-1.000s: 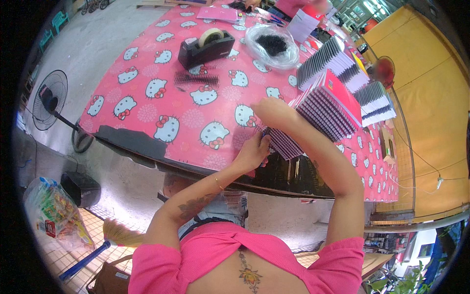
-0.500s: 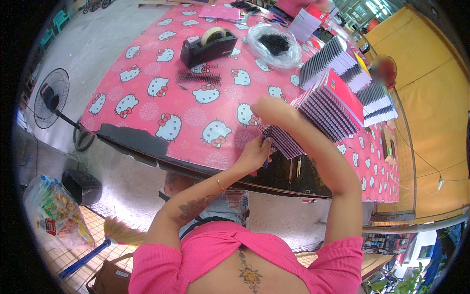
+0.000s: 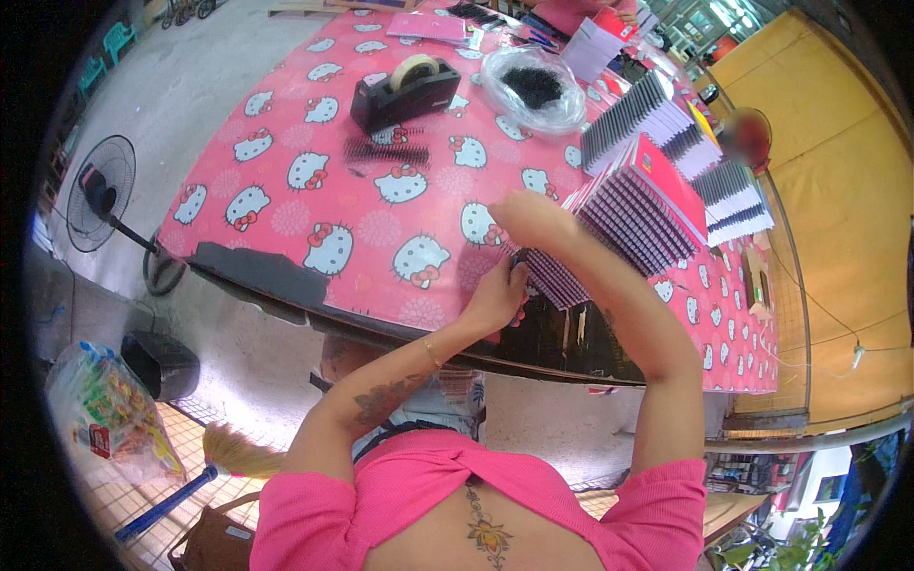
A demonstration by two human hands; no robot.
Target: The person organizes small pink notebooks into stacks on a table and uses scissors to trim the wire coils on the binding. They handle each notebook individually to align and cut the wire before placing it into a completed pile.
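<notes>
My left hand is closed around a small hand tool with blue grips, at the near edge of the table; its jaws are hidden. Just beyond it my right hand is bent over at the near left corner of a tall stack of spiral-bound notebooks with a red cover on top. The right fingers point down and are hidden behind the hand, so what they hold does not show. Loose black binding coils lie on the pink patterned tablecloth, left of my hands.
A black tape dispenser and a clear plastic bag of black bits stand farther back. More notebook stacks rise behind the near one. A person in pink is at the far end. A fan stands left of the table.
My left hand has turned slightly around the tool and shifted a little. My right hand stays almost in place at the stack's corner.
</notes>
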